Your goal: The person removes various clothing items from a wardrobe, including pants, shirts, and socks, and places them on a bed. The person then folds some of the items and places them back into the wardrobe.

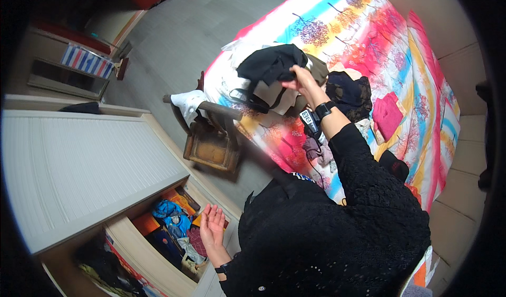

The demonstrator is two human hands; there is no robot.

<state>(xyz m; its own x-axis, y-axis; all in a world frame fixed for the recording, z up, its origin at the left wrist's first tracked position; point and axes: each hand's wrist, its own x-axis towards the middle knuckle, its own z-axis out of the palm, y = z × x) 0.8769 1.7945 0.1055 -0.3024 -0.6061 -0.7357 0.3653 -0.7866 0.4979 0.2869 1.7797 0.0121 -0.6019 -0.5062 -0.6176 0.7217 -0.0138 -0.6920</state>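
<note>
My right hand reaches over the bed and grips the edge of a black garment between thumb and fingers. Dark straps or bands hang below it, over white and beige cloth. An olive-brown cloth lies just behind the hand. Beside my right wrist is a dark patterned garment, partly covered by the forearm. My left hand holds nothing; its palm is turned up and its fingers are extended. It hovers near an open cabinet compartment with bags and folded cloth inside.
A wooden chair with a white cloth over its back stands between bed and cabinet. On the printed bedspread lie a folded pink cloth and a black cap. A white slatted door borders the cabinet opening.
</note>
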